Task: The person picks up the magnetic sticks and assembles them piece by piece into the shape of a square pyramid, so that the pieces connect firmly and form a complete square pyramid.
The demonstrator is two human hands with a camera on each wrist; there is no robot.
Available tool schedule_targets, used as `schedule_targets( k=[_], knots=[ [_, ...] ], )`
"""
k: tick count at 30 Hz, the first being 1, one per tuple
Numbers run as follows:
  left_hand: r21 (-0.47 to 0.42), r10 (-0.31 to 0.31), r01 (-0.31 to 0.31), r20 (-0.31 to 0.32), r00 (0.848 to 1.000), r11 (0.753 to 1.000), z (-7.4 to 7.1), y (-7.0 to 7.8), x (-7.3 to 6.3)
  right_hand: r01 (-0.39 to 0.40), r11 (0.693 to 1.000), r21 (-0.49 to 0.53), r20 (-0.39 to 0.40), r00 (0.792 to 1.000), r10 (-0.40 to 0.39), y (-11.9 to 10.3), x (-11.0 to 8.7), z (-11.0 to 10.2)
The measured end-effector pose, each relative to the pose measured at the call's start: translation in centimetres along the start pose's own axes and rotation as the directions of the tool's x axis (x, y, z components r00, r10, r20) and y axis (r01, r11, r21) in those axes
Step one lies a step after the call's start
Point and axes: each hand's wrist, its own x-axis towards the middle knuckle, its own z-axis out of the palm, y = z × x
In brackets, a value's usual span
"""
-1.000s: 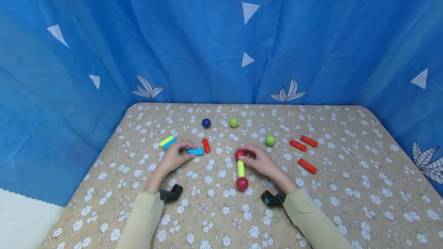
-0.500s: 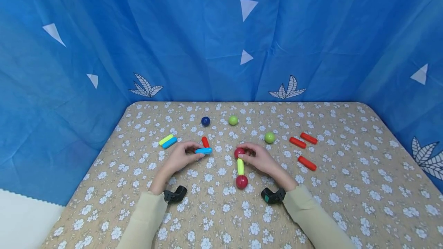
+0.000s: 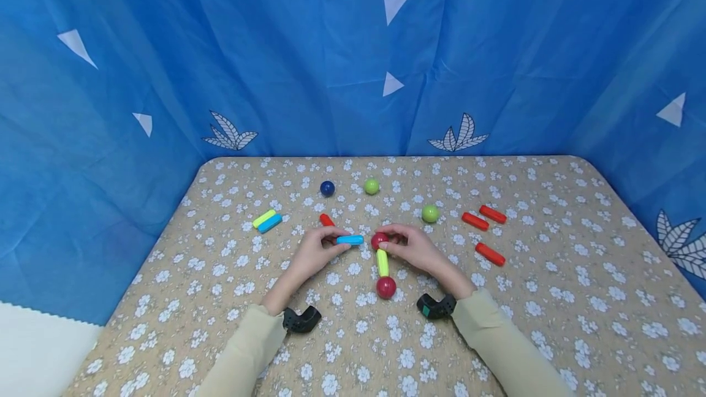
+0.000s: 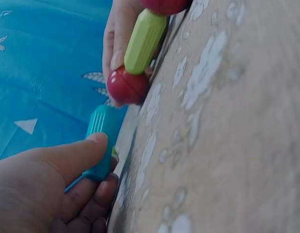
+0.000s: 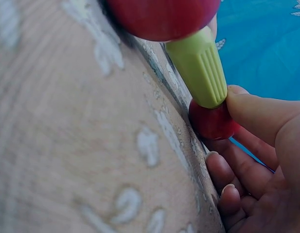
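Note:
Between thumb and fingers my left hand (image 3: 316, 254) pinches a ridged blue rod (image 3: 350, 240), its free end pointing right at a red ball (image 3: 379, 241). A small gap separates rod and ball in the left wrist view. My right hand (image 3: 413, 250) holds that far red ball, thumb by the joint with a yellow-green rod (image 5: 201, 68). A second red ball (image 3: 386, 287) caps the rod's near end, so the three form a dumbbell shape lying on the table. Just behind the left fingers lies a red rod (image 3: 326, 220), partly covered by them.
At the back stand a dark blue ball (image 3: 327, 188) and a green ball (image 3: 372, 186); another green ball (image 3: 430, 213) sits nearer the right hand. Several red rods (image 3: 490, 254) lie on the right. A yellow rod (image 3: 264, 219) and a blue rod (image 3: 269, 223) lie left.
My left hand has carried the blue rod rightward, past the red rod and up close to the far red ball. The right hand keeps its hold on that ball, nearly unmoved.

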Motion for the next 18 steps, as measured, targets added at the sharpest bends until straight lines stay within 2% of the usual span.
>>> schedule_targets(
  k=[6,11,18],
  knots=[
    [0.038,0.003,-0.003,-0.010,1.000,0.999,0.61,0.06,0.10,0.005,1.000,-0.017,-0.005,1.000,-0.005,0.05,0.09,-0.01],
    [0.079,0.032,-0.032,-0.004,0.999,0.996,0.88,0.17,0.10,0.000,1.000,-0.019,0.001,1.000,0.000,-0.12,0.15,0.12],
    [0.074,0.024,-0.025,0.006,1.000,0.997,0.98,0.37,0.04,0.003,1.000,-0.002,0.004,1.000,-0.003,-0.26,0.11,0.31]
  ],
)
